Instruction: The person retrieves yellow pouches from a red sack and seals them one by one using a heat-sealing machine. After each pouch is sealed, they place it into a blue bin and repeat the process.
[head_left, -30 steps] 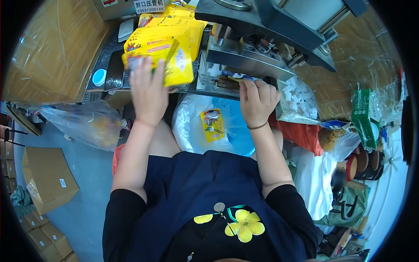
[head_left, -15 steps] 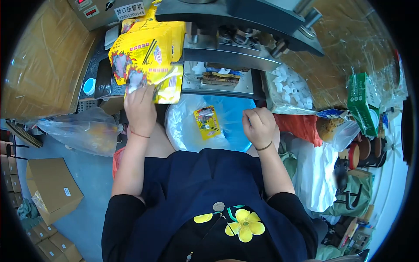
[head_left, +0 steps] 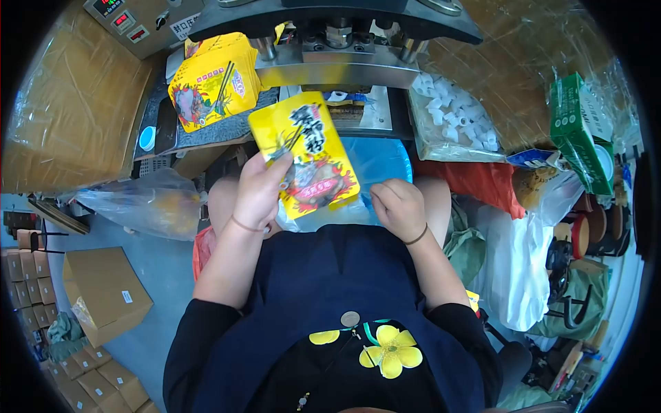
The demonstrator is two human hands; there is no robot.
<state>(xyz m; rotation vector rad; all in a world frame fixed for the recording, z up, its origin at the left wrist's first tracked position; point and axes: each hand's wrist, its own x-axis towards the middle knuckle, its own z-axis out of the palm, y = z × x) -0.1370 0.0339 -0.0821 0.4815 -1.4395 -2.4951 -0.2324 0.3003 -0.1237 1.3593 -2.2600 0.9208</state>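
Note:
My left hand point(head_left: 258, 193) grips a yellow printed pouch point(head_left: 306, 148) by its left lower side, thumb on the front, holding it up before the press. To the right of the pouch, my right hand point(head_left: 401, 210) is closed with its fingers curled; whatever may be in it is hidden. A stack of similar yellow pouches point(head_left: 213, 82) lies on the bench at the upper left. The sealing press point(head_left: 337, 69) stands behind the held pouch, its lower plate partly covered by it. Below is a blue tub point(head_left: 385, 162) with a clear plastic liner.
White plastic spouts point(head_left: 458, 113) fill an open box right of the press. A green carton point(head_left: 578, 131) stands farther right. A small blue cap point(head_left: 147, 138) sits by the bench's left edge. Cardboard boxes point(head_left: 107, 296) are on the floor at left.
My left hand has lifted a pouch off the stack and brought it right and toward me, over the tub. My right hand has stayed closed and moved slightly lower. The view has shifted.

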